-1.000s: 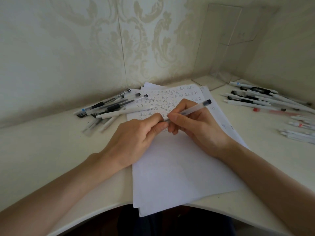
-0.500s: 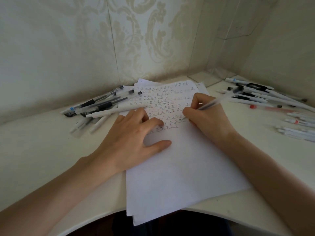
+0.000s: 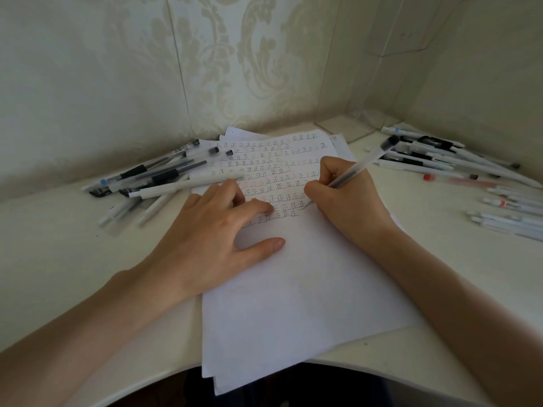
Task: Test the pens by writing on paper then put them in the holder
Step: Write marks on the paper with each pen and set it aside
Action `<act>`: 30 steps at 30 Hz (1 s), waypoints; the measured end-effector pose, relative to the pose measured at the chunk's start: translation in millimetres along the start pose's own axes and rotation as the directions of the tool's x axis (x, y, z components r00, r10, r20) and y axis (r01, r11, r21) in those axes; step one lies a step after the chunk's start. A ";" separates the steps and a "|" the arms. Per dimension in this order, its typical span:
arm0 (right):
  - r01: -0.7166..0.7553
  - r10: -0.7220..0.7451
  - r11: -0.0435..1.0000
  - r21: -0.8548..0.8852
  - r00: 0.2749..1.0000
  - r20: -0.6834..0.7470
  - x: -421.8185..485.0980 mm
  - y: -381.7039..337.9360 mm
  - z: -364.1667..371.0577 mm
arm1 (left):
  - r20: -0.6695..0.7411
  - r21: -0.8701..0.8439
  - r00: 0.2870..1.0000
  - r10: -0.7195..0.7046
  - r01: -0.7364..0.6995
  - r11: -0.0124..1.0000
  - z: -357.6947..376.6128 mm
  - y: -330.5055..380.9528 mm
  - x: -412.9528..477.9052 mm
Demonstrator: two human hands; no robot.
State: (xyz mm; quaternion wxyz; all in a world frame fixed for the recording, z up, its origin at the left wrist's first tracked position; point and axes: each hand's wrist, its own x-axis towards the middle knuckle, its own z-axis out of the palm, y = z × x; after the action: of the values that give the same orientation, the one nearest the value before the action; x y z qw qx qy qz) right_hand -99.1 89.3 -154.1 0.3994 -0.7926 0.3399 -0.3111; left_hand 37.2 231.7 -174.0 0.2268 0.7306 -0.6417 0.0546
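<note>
Since 1.0 s ago the left hand [image 3: 217, 239] has been taken off the pen and laid flat on the stack of white paper sheets [image 3: 293, 304], and the pen tip has been brought down to the sheet; little change is noted against 0.5 s ago. Left fingers are relaxed and spread, thumb out to the side, nothing grasped, palm and fingertips pressing the top sheet. The slim translucent-barrelled pen with a black end piece [image 3: 357, 167] is pinched in the right hand [image 3: 349, 201], with the fingers curled round the lower barrel. Long axis: slanted, running from the tip at lower left to the black end at upper right. The tip points down and toward the person's left, and meets the paper at the right end of the lower rows of handwritten characters [image 3: 264, 165], which are recorded in black and faint red ink. The barrel appears pale grey and see-through; finer detail cannot be told. A heap of black-and-white pens [image 3: 152, 177] is noted on the cream desk top [image 3: 58, 245] left of the paper, and a spread of white pens [image 3: 435, 163] to the right, apart from both hands.
</note>
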 end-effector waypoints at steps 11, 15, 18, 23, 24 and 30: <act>-0.002 0.002 1.000 0.010 1.000 -0.009 0.9 0.7 0.3 | -0.001 0.003 1.000 0.000 0.000 1.000 0.2 0.2 0.2; 0.007 -0.006 0.999 0.039 1.000 -0.001 0.4 -0.2 -0.2 | 0.002 0.000 1.000 0.002 -0.002 1.000 -0.1 -0.1 -0.2; 0.000 0.000 1.000 -0.004 1.000 0.018 -0.2 0.5 0.0 | 0.015 -0.004 1.000 -0.003 0.003 1.000 -0.9 1.0 -0.2; -0.028 0.028 1.000 0.003 0.999 0.028 0.2 -1.7 0.1 | 0.011 -0.008 1.000 0.005 -0.005 1.000 0.1 -0.5 -0.4; -0.032 0.032 0.999 -0.002 0.999 0.033 -0.3 -2.2 0.2 | 0.012 -0.007 1.000 0.002 -0.002 1.000 0.3 -0.7 -0.6; -0.016 0.016 1.000 0.004 0.999 0.042 -2.5 -4.4 0.1 | 0.020 -0.132 1.000 0.007 -0.004 0.991 -4.7 1.8 -0.8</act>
State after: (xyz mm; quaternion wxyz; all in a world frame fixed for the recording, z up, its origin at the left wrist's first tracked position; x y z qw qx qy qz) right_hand -99.2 93.2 -151.0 0.4104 -0.7954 0.3372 -0.2921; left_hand 36.4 234.2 -169.6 0.2677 0.7128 -0.6483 0.0053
